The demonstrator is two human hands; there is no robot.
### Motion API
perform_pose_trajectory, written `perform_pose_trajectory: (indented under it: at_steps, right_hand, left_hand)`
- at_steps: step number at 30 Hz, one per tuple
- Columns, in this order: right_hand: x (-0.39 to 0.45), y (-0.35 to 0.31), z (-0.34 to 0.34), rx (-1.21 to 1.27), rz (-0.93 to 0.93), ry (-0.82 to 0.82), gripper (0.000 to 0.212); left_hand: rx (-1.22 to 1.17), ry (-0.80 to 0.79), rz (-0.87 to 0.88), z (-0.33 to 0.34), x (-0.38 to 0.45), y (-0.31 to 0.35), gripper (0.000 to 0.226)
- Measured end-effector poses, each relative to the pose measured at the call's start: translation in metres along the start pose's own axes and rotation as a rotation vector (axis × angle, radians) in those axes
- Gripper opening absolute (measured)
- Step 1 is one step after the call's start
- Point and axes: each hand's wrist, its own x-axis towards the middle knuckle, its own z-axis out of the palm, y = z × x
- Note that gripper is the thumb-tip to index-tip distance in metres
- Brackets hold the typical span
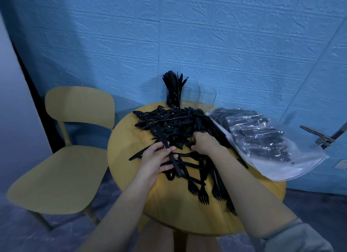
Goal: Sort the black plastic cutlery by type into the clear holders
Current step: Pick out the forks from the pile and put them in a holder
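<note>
My left hand (156,160) holds a small bundle of black knives (170,154), fingers and thumb curled round the handles, the blades pointing up and away from me over the near edge of the heap. My right hand (201,142) is knuckles-up, its grip buried in the pile of black cutlery (169,124); the fingers are curled down among the pieces, but I cannot tell whether they have closed on anything.

The pile spreads across the middle of the round yellow desk (127,157), a tangle of forks, spoons and knives. Nearer to me several forks (202,191) lie with their tines pointing toward my lap, and one spoon (170,175) sits just below my left palm.

At the far edge of the desk, against the blue textured wall (225,45), stand the clear holders (204,97). The leftmost compartment is packed with upright black cutlery (171,86); the compartments to its right look see-through with nothing dark in them.

To the right, a clear plastic bag (266,142) with more black cutlery inside lies partly over the desk's rim. A yellow chair (62,167) stands to the left of the desk.
</note>
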Motion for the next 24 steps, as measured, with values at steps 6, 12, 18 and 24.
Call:
perform_pose_trajectory:
  at_steps: [6,12,18,24]
  right_hand:
    - [0.003,0.006,-0.004,0.147,0.044,-0.106,0.029]
    - [-0.007,0.016,-0.015,0.235,0.076,0.009,0.02]
    - [-0.028,0.047,-0.029,0.576,0.147,0.253,0.016]
    - [-0.057,0.073,-0.026,0.752,0.217,0.419,0.016]
  left_hand:
    - [0.009,-0.003,-0.01,-0.001,0.0,0.001,0.016]
    - [0.014,-0.007,-0.01,-0.005,0.003,0.001,0.022]
    - [0.007,-0.01,-0.011,0.0,0.003,0.0,0.021]
    - [0.011,-0.033,-0.006,0.008,-0.002,-0.002,0.026]
